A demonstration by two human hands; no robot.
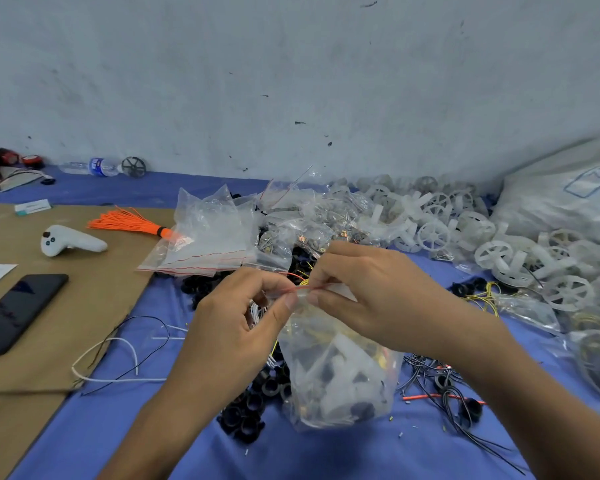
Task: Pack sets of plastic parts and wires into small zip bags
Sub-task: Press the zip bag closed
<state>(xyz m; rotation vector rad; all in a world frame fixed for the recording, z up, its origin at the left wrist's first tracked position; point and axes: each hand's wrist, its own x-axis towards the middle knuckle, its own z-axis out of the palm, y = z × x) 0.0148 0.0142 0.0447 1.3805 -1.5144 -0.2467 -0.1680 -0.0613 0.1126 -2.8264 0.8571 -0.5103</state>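
Observation:
A small clear zip bag (340, 372) hangs in front of me, filled with white and black plastic parts and some yellow and red wire. My left hand (236, 327) pinches the bag's red-lined top edge from the left. My right hand (368, 292) pinches the same edge from the right, thumb and forefinger meeting my left thumb. Black plastic rings (246, 407) lie on the blue cloth under the bag. A stack of empty zip bags (208, 233) lies behind my hands.
White plastic wheels (433, 233) are heaped at the right, beside a big plastic sack (568, 199). Loose black wires (444, 386) and yellow wires (482, 299) lie right. On the cardboard (49, 341) at left are a phone (18, 313), a white controller (70, 240), an orange wire bundle (129, 220) and white wires (111, 362).

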